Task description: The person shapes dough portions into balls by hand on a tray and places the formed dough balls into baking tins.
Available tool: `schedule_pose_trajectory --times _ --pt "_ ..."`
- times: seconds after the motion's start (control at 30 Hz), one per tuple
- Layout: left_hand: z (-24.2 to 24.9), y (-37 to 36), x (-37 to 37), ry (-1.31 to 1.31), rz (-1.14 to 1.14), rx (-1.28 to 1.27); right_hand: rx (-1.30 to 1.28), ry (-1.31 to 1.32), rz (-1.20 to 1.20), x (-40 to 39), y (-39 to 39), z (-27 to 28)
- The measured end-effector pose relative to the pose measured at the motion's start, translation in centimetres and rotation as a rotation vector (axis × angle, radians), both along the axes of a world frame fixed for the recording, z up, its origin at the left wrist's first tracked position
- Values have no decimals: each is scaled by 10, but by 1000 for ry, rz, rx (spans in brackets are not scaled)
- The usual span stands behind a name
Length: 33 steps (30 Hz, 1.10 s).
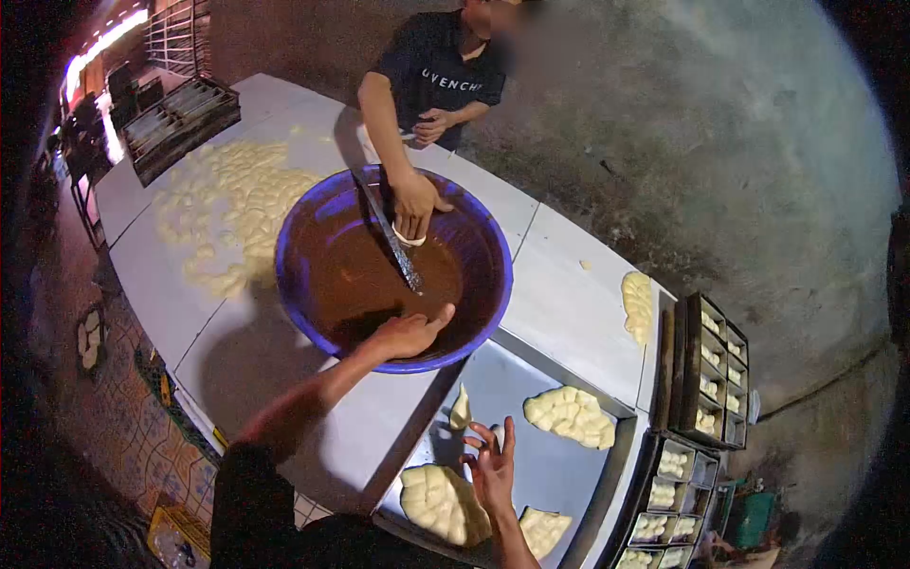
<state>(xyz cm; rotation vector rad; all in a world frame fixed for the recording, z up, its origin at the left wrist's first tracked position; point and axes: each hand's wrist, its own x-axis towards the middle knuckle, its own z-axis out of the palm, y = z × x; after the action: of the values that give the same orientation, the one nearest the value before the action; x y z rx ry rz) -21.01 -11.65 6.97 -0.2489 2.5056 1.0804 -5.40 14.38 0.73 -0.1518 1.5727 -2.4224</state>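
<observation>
A left hand (408, 336), fingers spread and seemingly empty, reaches into the purple basin (507, 277); at the basin's near right, a half-curled right hand (491, 474), its hold unclear, hovers above dough (442, 504) on a metal tray (545, 467). Likely soft, it suits cupping underneath.

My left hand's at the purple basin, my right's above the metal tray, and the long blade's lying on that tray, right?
Not the long blade: the head view shows it leaning in the purple basin, not on the metal tray. Your left hand is at the basin and right hand above the tray, as said.
</observation>
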Motion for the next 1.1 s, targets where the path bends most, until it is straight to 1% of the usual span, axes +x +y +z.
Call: schedule_pose_trajectory --times 0.03,0.07,0.1,0.13,0.17,0.2,0.23,0.27,0.3,0.33,0.37,0.4,0.47,0.5,0.53,0.57,0.6,0.63,0.67,0.7,0.73,0.8,0.83,0.87,0.9,0.93,0.97,1.0,1.03,1.07,1.1 --pt "18 10 14 108 74 88 -80 -15 1 0 -1 4" --pt "37 20 32 108 59 90 -79 -14 -14 -2 -1 6" --pt "53 30 52 202 58 277 -151 -95 -2 -4 -2 6" --pt "57 41 67 290 57 466 -223 -179 8 -5 -3 9" --pt "45 56 82 145 69 805 -353 -325 -20 -7 -10 25" --pt "33 69 98 -15 84 1139 -349 -328 -43 -4 -5 17" --pt "30 78 112 -118 34 1222 -345 -335 -5 -7 4 3" --pt "-1 91 119 -129 129 1197 -341 -340 38 -7 9 -4" --pt "-3 101 132 -12 226 1116 -257 -398 -214 -3 -15 41" --pt "3 106 142 106 323 1031 -223 -408 -287 -3 -11 30" --pt "13 104 152 181 262 895 -128 -293 -294 3 -4 17" --pt "6 112 158 -12 355 993 -31 -180 -299 9 1 9" --pt "-29 128 173 192 296 908 624 318 -242 24 -1 19" --pt "-27 127 180 185 292 911 922 566 -183 29 4 23" --pt "-20 125 188 213 221 739 1035 705 -155 31 9 22" --pt "-17 123 192 243 150 567 959 672 -163 33 12 19" --pt "-20 122 194 244 141 570 882 641 -168 35 14 16" --pt "-27 122 198 385 92 568 884 638 -174 35 16 15" --pt "-35 123 200 524 42 563 672 522 -252 32 16 16" --pt "-47 128 201 520 92 666 458 405 -324 30 16 16" --pt "-54 130 203 518 88 663 496 370 -316 30 22 16" --pt "-59 134 205 335 163 957 569 432 -158 30 28 17" --pt "-41 129 208 302 180 835 575 432 -119 36 23 24" --pt "-44 130 208 303 184 837 580 433 -77 42 16 32" --pt "-50 132 208 201 247 829 668 460 -45 48 17 27" --pt "-57 133 208 98 309 819 667 460 -41 50 21 23" --pt "-64 143 212 313 372 849 677 300 -32 50 27 18" --pt "-69 148 213 401 423 721 685 139 -24 51 34 13" --pt "-75 148 215 361 316 667 709 143 12 50 40 4" --pt "-67 145 213 321 209 614 712 141 12 49 36 5" --pt "-65 145 210 318 209 619 696 159 -88 47 29 8"
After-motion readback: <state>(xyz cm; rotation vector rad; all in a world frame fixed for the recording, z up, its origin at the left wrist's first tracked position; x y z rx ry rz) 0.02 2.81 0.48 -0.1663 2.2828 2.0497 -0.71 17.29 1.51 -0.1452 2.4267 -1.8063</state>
